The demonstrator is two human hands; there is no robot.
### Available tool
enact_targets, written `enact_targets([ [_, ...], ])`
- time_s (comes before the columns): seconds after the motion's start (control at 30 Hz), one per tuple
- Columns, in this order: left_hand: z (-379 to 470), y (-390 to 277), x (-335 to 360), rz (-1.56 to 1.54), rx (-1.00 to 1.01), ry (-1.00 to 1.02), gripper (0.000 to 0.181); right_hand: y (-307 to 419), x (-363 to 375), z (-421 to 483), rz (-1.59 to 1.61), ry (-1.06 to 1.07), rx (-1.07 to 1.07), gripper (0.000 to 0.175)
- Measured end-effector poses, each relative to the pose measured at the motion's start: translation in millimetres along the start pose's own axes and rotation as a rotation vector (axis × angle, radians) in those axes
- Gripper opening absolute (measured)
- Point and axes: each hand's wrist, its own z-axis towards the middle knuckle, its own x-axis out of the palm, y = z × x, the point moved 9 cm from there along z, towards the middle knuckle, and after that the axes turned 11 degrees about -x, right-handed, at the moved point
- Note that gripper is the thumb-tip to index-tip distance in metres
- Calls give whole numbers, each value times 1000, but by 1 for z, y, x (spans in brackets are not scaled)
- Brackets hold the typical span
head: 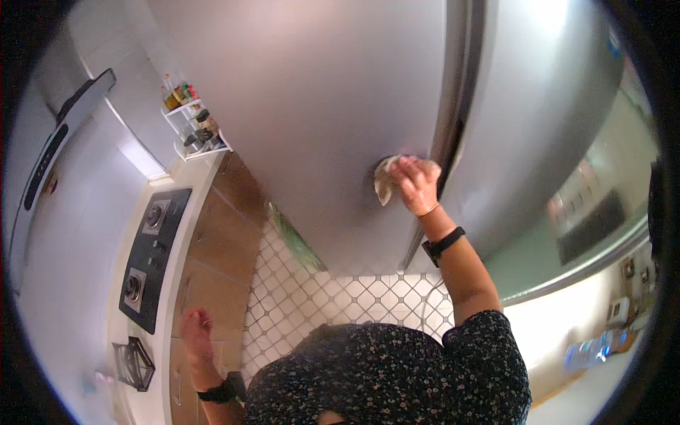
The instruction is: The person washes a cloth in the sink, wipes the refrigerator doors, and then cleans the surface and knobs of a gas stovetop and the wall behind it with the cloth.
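A pale, crumpled cloth (386, 179) is under the fingers of my right hand (417, 180), which presses it against the smooth grey door of a large appliance (329, 95), likely a refrigerator. The cloth lies left of the dark vertical gap at the door's edge. A black band circles my right wrist. Low at the left, my left hand (197, 332) hangs in front of the wooden cabinet fronts, fingers curled and slightly blurred; I cannot tell if they are fully closed. Nothing shows in it, and a black band sits on that wrist too.
At the left, a gas hob (155, 260) with burners is set in a light counter, beneath a range hood (64, 127). A white rack (183, 154) holds bottles and jars. Something green (292, 236) stands low beside the appliance. Plastic bottles (589, 353) lie at the right.
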Motion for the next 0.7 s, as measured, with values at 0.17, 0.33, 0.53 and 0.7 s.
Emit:
enact_targets([
  [0.17,-5,-27,20,71,-9,131,15,36,7,-25,194,263,92,23],
  [0.33,11,-36,47,85,59,243,16,24,-8,-60,317,378,291,24],
  [0.53,6,-36,59,81,14,209,15,-126,-149,37,-252,-287,406,36],
  [0.7,9,-32,83,143,-33,251,15,-151,-124,10,-182,-117,299,30],
])
